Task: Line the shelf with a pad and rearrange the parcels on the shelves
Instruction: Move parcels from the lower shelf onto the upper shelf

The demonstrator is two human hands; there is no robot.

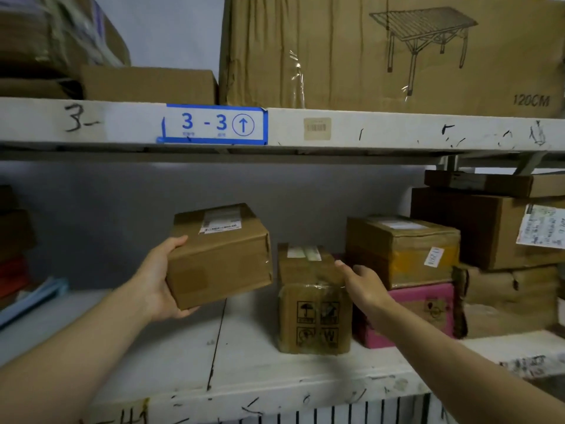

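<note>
The left hand (159, 280) grips a small brown parcel (220, 255) by its left end and underside, holding it clear above the lower shelf (244, 356); the right hand (363, 286) is open, fingers spread, empty, reaching in at the top of the taped parcel (313, 301) with the handling symbols on its front; whether it touches, I cannot tell; by my reading the rearranging is mid-way, one parcel lifted and the rest waiting; no pad shows on the white shelf boards here, so the lining looks not yet done on this stretch; something pale blue (33, 298) lies at the far left, too blurred to name; the held parcel looks plain cardboard, squarish, edges a little crushed, a white shipping label (220, 223) on top, tilted slightly, light enough for one hand, I'd guess.
</note>
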